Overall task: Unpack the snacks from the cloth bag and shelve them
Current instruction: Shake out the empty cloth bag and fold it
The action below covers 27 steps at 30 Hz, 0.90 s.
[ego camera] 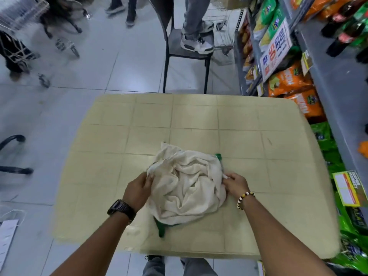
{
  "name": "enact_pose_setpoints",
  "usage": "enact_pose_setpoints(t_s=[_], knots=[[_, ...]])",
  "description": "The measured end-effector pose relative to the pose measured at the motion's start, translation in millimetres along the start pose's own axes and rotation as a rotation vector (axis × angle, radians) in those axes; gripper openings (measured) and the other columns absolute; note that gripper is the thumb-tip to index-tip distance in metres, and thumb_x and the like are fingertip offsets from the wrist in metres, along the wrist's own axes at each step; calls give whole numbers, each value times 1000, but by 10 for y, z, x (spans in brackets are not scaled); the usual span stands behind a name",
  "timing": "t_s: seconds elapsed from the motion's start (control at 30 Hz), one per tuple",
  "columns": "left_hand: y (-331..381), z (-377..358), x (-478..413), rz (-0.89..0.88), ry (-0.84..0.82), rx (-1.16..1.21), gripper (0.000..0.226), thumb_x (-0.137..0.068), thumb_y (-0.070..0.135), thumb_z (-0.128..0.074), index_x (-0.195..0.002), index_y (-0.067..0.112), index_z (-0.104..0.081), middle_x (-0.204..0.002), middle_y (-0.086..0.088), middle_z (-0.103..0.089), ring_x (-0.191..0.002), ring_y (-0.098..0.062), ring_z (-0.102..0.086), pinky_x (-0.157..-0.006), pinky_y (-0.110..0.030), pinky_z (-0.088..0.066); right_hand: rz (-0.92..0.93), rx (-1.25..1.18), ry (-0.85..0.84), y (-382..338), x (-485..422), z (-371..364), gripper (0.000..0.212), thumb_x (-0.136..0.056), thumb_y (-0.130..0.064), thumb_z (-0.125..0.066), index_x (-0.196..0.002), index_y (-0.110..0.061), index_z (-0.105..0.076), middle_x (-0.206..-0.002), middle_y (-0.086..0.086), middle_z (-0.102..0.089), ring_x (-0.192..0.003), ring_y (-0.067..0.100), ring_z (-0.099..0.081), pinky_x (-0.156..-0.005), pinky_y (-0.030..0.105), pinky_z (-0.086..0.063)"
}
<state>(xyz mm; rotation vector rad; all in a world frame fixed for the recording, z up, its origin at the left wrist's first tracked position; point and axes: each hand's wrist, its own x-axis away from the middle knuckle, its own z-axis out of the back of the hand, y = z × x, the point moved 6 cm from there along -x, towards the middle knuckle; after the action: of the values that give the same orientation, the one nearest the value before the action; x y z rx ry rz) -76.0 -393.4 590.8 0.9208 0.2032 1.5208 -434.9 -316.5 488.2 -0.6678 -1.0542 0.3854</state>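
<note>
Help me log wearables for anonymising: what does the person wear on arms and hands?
The left hand has a dark square-faced watch at its wrist; the right hand a bracelet of black, white and yellow beads. No sleeves or gloves.

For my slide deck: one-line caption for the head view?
Left hand and right hand grip a cream cloth bag on a beige table beside snack shelves.

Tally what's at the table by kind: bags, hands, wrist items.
Bags: 1, the cloth bag on the table
Hands: 2, left hand and right hand, each gripping the bag's edge
Wrist items: 2, watch on the left, bead bracelet on the right
Total: 5
</note>
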Motion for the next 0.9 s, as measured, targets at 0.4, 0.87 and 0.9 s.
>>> enact_pose_setpoints(t_s=[0.4,0.87,0.9], knots=[[-103,1047,0,142,367,220,22,-100,25,-40,-114,30,-57,-101,-11,-65,-85,-36,-66,-52,-48,-61,205,-289,165,-1134,340,568,17,-86,-34,-59,-77,-21,-54,-84,8,-60,-79,23,-57,-67,39,-48],[-181,998,-44,142,235,3,38,-94,51,-53,-96,18,-72,-89,-13,-73,-80,-34,-68,-66,-46,-62,-4,-782,-474,-960,892,-30,41,-99,-24,-51,-128,3,-58,-127,21,-65,-116,33,-61,-98,47,-49],[-183,1078,-49,147,272,13,39,-98,47,-49,-102,14,-70,-94,-17,-72,-83,-37,-67,-66,-48,-61,32,-796,-517,-1062,944,26,41,-100,-22,-49,-130,4,-55,-129,22,-63,-119,34,-59,-101,47,-48]])
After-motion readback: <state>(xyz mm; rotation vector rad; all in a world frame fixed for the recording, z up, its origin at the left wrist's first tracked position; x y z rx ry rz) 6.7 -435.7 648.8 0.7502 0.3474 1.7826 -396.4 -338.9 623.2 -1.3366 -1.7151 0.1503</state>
